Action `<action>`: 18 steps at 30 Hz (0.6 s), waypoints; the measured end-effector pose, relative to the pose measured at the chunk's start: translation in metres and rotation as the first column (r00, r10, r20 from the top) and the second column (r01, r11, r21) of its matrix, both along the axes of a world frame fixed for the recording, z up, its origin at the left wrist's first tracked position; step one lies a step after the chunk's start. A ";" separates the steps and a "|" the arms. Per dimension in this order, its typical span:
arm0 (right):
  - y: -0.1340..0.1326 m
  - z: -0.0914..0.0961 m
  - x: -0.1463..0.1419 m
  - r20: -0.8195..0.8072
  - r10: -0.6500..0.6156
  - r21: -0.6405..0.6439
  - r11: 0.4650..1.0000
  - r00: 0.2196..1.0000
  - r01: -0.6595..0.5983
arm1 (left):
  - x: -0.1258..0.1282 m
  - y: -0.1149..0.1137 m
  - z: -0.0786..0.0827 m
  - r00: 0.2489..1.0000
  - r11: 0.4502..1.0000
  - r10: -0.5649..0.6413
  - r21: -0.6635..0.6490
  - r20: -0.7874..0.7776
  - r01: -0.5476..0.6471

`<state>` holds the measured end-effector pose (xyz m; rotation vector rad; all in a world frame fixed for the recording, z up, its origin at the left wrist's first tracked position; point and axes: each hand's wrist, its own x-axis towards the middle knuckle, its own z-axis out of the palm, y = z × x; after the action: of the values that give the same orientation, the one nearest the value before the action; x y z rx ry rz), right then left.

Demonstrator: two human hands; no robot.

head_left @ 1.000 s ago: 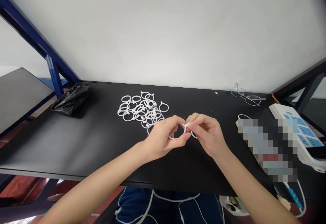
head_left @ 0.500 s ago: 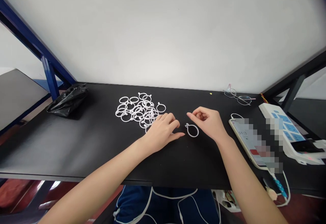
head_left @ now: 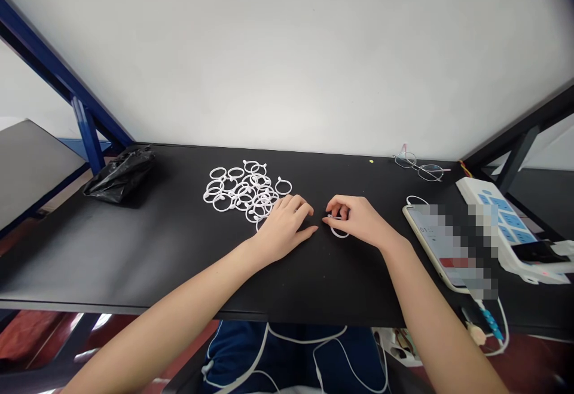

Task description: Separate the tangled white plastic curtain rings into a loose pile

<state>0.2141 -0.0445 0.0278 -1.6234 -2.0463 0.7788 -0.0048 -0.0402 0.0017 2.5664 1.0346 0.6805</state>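
Note:
Several thin white rings (head_left: 243, 202), each with a small tab, lie in an overlapping heap left of centre on the black table. My left hand (head_left: 287, 226) rests at the heap's right edge, open, thumb apart from the curved fingers, with nothing visible between them; it hides part of the nearest rings. To the right, a separate white ring (head_left: 339, 234) lies partly beneath my right hand (head_left: 354, 217). The thumb and fingertips of that hand are closed around the ring's tab, and its upper part is hidden by the fingers.
On the right are a phone (head_left: 437, 250) with a cable, a white power strip (head_left: 502, 226) and eyeglasses (head_left: 417, 165). A crumpled black plastic bag (head_left: 120, 176) sits at the far left. The wall (head_left: 287, 59) rises behind the black table (head_left: 134, 250).
My right hand has come down and slightly left onto the separate ring, its fingers closing at the tab. My left hand has shifted slightly left, its fingers still apart.

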 end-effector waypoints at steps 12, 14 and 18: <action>-0.010 0.006 -0.028 -0.666 0.010 0.098 0.992 0.746 0.075 | 0.003 -0.009 0.010 0.949 0.976 -0.076 -0.174 0.306 0.135; -0.013 0.007 -0.034 -0.733 0.069 0.147 0.987 0.677 0.059 | 0.004 -0.012 0.012 0.932 0.957 -0.088 -0.230 0.352 0.178; -0.017 0.010 -0.037 -0.774 0.097 0.137 0.991 0.626 0.015 | 0.007 -0.019 0.013 0.910 0.920 -0.034 -0.342 0.414 0.190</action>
<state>0.1771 -0.0613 0.0373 -0.8893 -1.4367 1.0963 0.0021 -0.0589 0.0148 2.0239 0.7794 0.8401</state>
